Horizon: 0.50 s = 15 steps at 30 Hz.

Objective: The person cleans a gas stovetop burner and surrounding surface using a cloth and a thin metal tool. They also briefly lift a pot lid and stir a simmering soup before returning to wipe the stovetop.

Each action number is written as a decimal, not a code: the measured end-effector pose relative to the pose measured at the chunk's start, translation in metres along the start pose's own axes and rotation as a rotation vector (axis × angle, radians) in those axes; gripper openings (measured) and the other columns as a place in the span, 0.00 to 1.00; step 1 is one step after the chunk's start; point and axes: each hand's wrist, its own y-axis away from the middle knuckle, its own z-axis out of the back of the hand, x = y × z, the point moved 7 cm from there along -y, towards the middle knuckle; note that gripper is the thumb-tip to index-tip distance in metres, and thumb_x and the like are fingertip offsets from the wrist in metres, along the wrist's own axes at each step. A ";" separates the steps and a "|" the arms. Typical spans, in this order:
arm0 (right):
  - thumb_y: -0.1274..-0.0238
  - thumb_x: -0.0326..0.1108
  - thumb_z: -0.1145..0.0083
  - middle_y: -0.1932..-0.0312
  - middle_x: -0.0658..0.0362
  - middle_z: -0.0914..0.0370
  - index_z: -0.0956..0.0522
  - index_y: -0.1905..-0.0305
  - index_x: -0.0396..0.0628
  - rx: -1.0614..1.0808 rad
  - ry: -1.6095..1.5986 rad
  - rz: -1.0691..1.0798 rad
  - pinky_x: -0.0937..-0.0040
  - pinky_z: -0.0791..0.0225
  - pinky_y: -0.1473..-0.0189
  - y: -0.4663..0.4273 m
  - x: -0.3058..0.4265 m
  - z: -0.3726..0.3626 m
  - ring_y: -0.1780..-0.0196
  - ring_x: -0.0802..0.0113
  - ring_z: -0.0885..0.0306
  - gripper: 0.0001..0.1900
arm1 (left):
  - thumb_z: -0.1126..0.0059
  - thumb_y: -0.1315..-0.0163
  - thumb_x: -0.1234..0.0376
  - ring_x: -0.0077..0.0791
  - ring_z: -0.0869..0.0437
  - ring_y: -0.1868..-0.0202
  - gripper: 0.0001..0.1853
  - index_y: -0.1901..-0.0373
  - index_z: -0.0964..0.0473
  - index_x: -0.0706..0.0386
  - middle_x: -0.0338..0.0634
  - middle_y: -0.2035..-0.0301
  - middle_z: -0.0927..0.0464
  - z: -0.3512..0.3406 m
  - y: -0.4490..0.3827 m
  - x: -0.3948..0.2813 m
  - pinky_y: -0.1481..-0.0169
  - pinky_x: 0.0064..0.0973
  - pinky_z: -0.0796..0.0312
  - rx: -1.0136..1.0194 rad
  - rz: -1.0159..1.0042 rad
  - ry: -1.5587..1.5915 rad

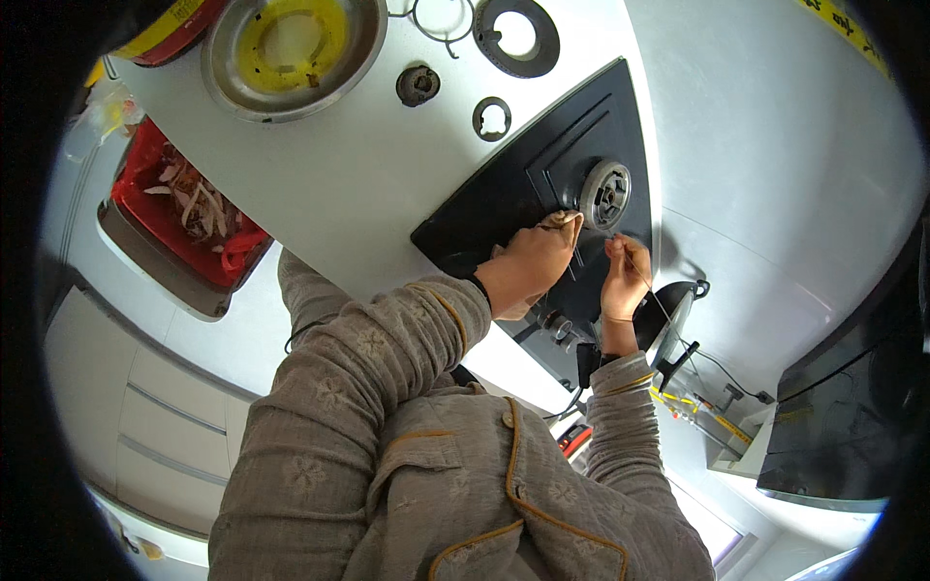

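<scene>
My left hand (534, 258) is closed around a crumpled beige cloth (565, 219). The cloth lies against the black gas hob (501, 196), close beside the round metal burner base (607, 194). Just in front of that burner, my right hand (626, 279) has its fingertips pinched together on a thin wire-like strand (656, 299), which trails down to the right past the counter's edge. The burner base stands uncovered, with its inner openings showing. Below my hands sit the hob's control knobs (558, 327), partly hidden by my left wrist.
On the white counter lie a dark burner cap (418, 86), a small notched ring (492, 136), a large dark ring (548, 43) and a thin wire ring (471, 25). A metal basin (369, 51) stands behind. A red-lined bin (163, 272) holds scraps. Right, a wok (672, 319).
</scene>
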 end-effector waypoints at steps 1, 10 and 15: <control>0.32 0.30 0.42 0.65 0.58 0.21 0.21 0.59 0.36 -0.013 -0.009 -0.002 0.77 0.26 0.55 -0.001 0.000 0.001 0.61 0.75 0.21 0.07 | 0.50 0.36 0.67 0.44 0.12 0.63 0.27 0.38 0.38 0.72 0.56 0.60 0.18 0.004 0.001 -0.001 0.66 0.34 0.19 -0.061 -0.018 0.000; 0.31 0.27 0.46 0.60 0.55 0.19 0.23 0.56 0.35 0.060 -0.074 -0.029 0.77 0.28 0.53 -0.009 0.012 -0.011 0.57 0.73 0.21 0.06 | 0.49 0.36 0.67 0.43 0.12 0.66 0.25 0.39 0.34 0.69 0.54 0.61 0.17 0.002 0.004 -0.001 0.67 0.33 0.19 -0.240 -0.065 -0.014; 0.34 0.25 0.45 0.64 0.57 0.18 0.23 0.57 0.38 0.106 0.035 0.030 0.77 0.30 0.55 -0.022 0.026 -0.030 0.60 0.75 0.21 0.04 | 0.49 0.36 0.68 0.44 0.12 0.65 0.24 0.39 0.34 0.68 0.53 0.60 0.17 -0.003 0.000 -0.001 0.67 0.34 0.19 -0.041 -0.019 -0.033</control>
